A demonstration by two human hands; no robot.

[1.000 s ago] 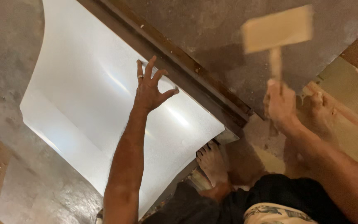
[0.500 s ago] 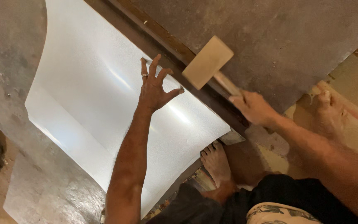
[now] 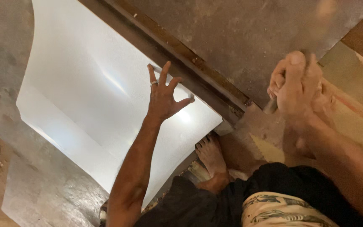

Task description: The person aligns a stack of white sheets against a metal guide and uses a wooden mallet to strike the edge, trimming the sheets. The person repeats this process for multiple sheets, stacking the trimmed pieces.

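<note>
While the right hand (image 3: 295, 86) keeps a closed grip around a wooden handle (image 3: 270, 107), mostly hidden and blurred by motion, the left hand (image 3: 164, 97) lies flat with fingers spread, holding nothing, pressing a smooth, glossy white metal sheet (image 3: 89, 96). That sheet curves gently and its far edge runs along a long, rusty brown iron bar (image 3: 177, 54). A bare foot (image 3: 211, 154) rests just beside the sheet's near corner. Rough, stained grey floor (image 3: 240, 29) lies beyond the bar.
</note>
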